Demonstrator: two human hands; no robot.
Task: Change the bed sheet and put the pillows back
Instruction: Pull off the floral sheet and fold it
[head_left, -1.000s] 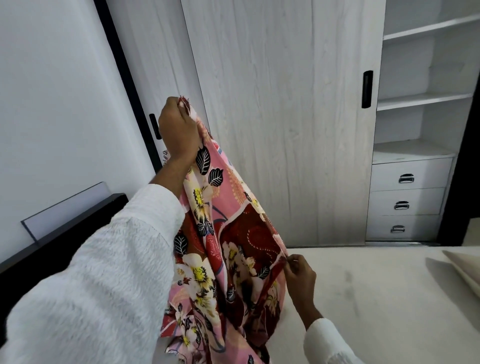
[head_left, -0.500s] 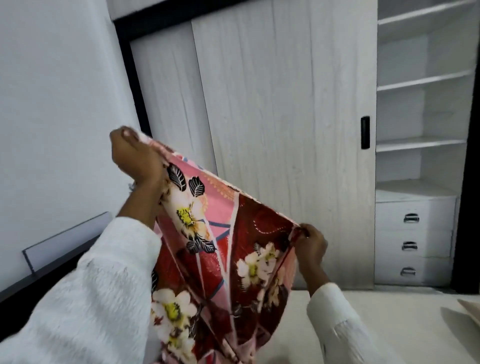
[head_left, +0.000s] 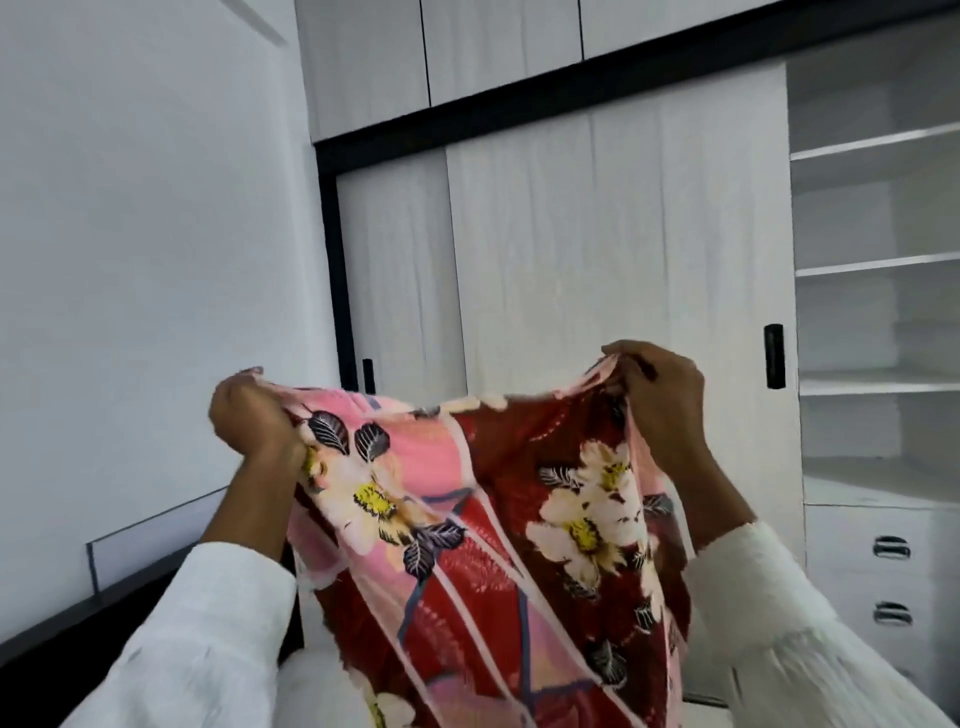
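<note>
- My left hand (head_left: 254, 421) is clenched on one top corner of the floral sheet (head_left: 498, 525), fingers curled round the bunched cloth.
- My right hand (head_left: 660, 395) grips the other end of that top edge.
- The sheet hangs spread between both fists and drapes down past my white sleeves (head_left: 208, 639).
- I hold it up in front of the wardrobe (head_left: 571, 234), its top edge level with the black door handle (head_left: 774, 356).

the left hand (head_left: 253, 415) and right hand (head_left: 657, 387) each gripped the top edge of a floral sheet (head_left: 483, 525), holding it spread before the pale wardrobe doors (head_left: 571, 249); white sleeves (head_left: 197, 639) showed below.
</note>
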